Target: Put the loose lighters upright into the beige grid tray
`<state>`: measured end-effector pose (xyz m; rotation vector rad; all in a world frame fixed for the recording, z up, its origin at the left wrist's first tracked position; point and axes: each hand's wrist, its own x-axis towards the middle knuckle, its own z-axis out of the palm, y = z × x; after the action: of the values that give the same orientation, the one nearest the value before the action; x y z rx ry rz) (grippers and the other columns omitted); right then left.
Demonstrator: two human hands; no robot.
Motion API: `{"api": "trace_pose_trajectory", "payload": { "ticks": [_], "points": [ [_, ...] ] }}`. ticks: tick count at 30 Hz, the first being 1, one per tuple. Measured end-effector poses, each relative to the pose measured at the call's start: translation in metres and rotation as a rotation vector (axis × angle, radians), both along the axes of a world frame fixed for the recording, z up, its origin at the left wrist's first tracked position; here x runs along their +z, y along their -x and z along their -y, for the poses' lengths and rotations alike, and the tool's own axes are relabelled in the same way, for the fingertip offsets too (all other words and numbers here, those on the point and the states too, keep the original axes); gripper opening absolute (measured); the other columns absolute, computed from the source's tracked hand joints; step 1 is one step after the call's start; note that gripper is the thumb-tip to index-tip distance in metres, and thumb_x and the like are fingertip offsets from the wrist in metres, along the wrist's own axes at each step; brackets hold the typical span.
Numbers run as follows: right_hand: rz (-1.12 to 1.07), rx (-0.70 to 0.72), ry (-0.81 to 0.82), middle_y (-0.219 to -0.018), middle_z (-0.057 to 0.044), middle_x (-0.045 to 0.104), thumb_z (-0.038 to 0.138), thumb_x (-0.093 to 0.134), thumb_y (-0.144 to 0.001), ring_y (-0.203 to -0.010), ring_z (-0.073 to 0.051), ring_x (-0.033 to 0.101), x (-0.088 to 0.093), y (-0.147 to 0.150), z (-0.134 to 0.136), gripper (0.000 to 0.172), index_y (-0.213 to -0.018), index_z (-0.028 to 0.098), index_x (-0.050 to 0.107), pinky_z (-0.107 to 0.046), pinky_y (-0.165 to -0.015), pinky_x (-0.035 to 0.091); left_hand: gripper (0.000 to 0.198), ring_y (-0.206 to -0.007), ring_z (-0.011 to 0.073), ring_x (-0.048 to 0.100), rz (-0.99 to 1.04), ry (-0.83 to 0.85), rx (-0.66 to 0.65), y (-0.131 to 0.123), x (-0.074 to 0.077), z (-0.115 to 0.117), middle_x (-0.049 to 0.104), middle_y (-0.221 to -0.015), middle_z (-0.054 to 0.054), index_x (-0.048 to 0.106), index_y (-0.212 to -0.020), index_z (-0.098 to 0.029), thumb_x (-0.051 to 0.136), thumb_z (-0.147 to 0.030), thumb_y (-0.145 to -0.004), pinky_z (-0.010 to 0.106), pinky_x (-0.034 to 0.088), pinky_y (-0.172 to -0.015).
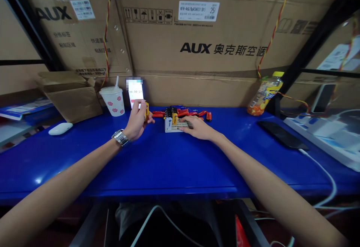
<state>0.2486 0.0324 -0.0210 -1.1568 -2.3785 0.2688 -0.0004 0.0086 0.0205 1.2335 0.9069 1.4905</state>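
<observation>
My left hand (pixel 137 121), with a metal watch on its wrist, is closed around a yellow battery (pixel 146 109) and held just above the blue table (pixel 168 160). My right hand (pixel 197 126) lies flat with fingers stretched over a white battery tray (pixel 172 126). That tray holds several black and yellow batteries (pixel 174 116) standing upright at its far side. Loose red batteries (pixel 194 113) lie behind the tray. A phone (pixel 136 92) with a lit timer screen stands upright just behind my left hand.
A paper cup (pixel 114 101) with a straw and an open cardboard box (pixel 71 95) stand at the back left, with a white mouse (pixel 60 128) near them. An orange drink bottle (pixel 264 94) leans at the back right beside a dark phone (pixel 282 135) on a white cable.
</observation>
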Motion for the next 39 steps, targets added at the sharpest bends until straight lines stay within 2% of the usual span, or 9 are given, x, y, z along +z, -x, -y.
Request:
{"api": "trace_pose_trajectory", "payload": {
  "ticks": [3, 5, 10, 13, 21, 27, 31, 36, 39],
  "points": [
    [-0.004, 0.007, -0.018, -0.115, -0.014, 0.066, 0.043, 0.059, -0.088, -0.106, -0.025, 0.062, 0.0, 0.0, 0.0, 0.038, -0.116, 0.016, 0.062, -0.043, -0.094, 0.046, 0.036, -0.034, 0.0054, 0.031, -0.011, 0.126, -0.059, -0.002, -0.001, 0.003, 0.034, -0.043, -0.009, 0.047, -0.074, -0.021, 0.049, -0.051, -0.092, 0.021, 0.041, -0.041],
    [-0.006, 0.017, -0.023, -0.116, -0.013, 0.066, 0.041, 0.059, -0.088, -0.105, -0.025, 0.062, 0.001, 0.001, 0.001, 0.036, -0.114, 0.017, 0.063, -0.044, -0.094, 0.046, 0.046, -0.032, 0.0047, 0.025, -0.089, 0.174, -0.08, -0.002, -0.002, 0.005, 0.027, -0.038, -0.009, 0.044, -0.059, -0.02, 0.049, -0.054, -0.091, 0.021, 0.035, -0.036],
    [0.003, 0.011, -0.014, -0.116, -0.012, 0.067, 0.039, 0.059, -0.089, -0.105, -0.026, 0.063, 0.004, 0.002, 0.004, 0.033, -0.114, 0.018, 0.064, -0.045, -0.094, 0.047, 0.04, -0.031, 0.0027, 0.022, -0.286, 0.154, -0.036, -0.003, -0.006, 0.006, 0.027, -0.037, -0.01, 0.04, -0.052, -0.02, 0.062, -0.032, -0.084, 0.018, 0.023, -0.031],
    [0.006, -0.004, -0.021, -0.117, -0.013, 0.067, 0.039, 0.059, -0.088, -0.106, -0.027, 0.062, 0.004, 0.002, 0.004, 0.035, -0.116, 0.017, 0.064, -0.045, -0.094, 0.046, 0.032, -0.032, 0.0024, 0.025, -0.358, 0.09, -0.025, -0.004, -0.008, 0.007, 0.03, -0.041, -0.01, 0.043, -0.057, -0.019, 0.066, -0.023, -0.078, 0.018, 0.025, -0.031],
    [0.025, 0.012, -0.014, -0.118, -0.012, 0.066, 0.039, 0.058, -0.089, -0.109, -0.026, 0.061, 0.004, 0.002, 0.003, 0.034, -0.116, 0.018, 0.063, -0.044, -0.095, 0.046, 0.044, -0.029, 0.0025, 0.026, -0.361, 0.107, 0.014, -0.008, -0.002, 0.015, 0.031, -0.039, -0.009, 0.04, -0.051, -0.019, 0.054, -0.033, -0.09, 0.017, 0.025, -0.029],
    [0.022, 0.009, -0.014, -0.117, -0.014, 0.066, 0.04, 0.057, -0.089, -0.106, -0.027, 0.062, 0.004, 0.001, 0.002, 0.037, -0.117, 0.016, 0.063, -0.045, -0.095, 0.046, 0.033, -0.029, 0.0049, 0.034, -0.532, 0.011, 0.06, -0.004, -0.012, 0.009, 0.035, -0.041, -0.009, 0.038, -0.056, -0.021, 0.057, -0.025, -0.083, 0.018, 0.027, -0.029],
    [0.014, 0.014, -0.019, -0.117, -0.013, 0.066, 0.039, 0.057, -0.089, -0.107, -0.028, 0.062, 0.004, 0.001, 0.002, 0.037, -0.117, 0.016, 0.063, -0.046, -0.094, 0.046, 0.03, -0.031, 0.0069, 0.04, -0.62, -0.019, 0.097, -0.004, -0.011, 0.011, 0.039, -0.043, -0.007, 0.04, -0.057, -0.021, 0.06, -0.023, -0.078, 0.019, 0.029, -0.03],
    [0.014, 0.011, -0.018, -0.115, -0.012, 0.067, 0.038, 0.058, -0.088, -0.105, -0.026, 0.062, 0.005, 0.003, 0.003, 0.033, -0.115, 0.018, 0.063, -0.045, -0.094, 0.047, 0.032, -0.032, 0.0064, 0.036, -0.588, -0.062, 0.043, -0.004, -0.01, 0.013, 0.036, -0.043, -0.007, 0.042, -0.058, -0.021, 0.062, -0.034, -0.079, 0.021, 0.03, -0.032],
    [0.002, 0.018, -0.005, -0.117, -0.012, 0.066, 0.036, 0.06, -0.088, -0.106, -0.026, 0.062, 0.007, 0.004, 0.005, 0.032, -0.114, 0.018, 0.063, -0.043, -0.093, 0.047, 0.031, -0.036, 0.0075, 0.038, -0.656, -0.127, 0.024, -0.003, -0.01, 0.014, 0.039, -0.046, -0.006, 0.045, -0.062, -0.021, 0.061, -0.042, -0.079, 0.021, 0.03, -0.036]
  ]
}}
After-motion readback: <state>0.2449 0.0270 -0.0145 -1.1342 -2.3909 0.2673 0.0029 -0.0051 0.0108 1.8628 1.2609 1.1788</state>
